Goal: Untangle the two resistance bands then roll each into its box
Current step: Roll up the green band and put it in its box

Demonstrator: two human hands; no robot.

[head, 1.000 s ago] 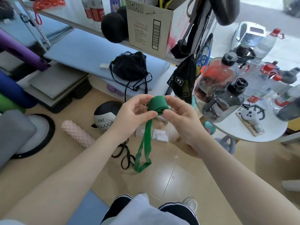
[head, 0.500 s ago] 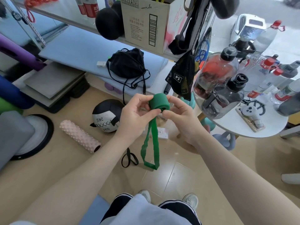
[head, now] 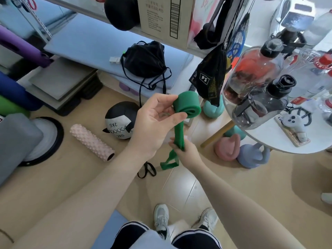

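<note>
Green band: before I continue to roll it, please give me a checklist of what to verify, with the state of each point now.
1. Roll held firmly: ok. The left hand pinches the rolled part of the green band.
2. Tail under control: ok. The right hand grips the hanging tail below the roll.
3. Tail flat, no twist: not ok. It is bunched and narrow where the right hand holds it.
4. Bands separated: ok. The black band lies apart on the floor.
5. Box ready for the roll: cannot tell. The hands cover that part of the floor.
</note>
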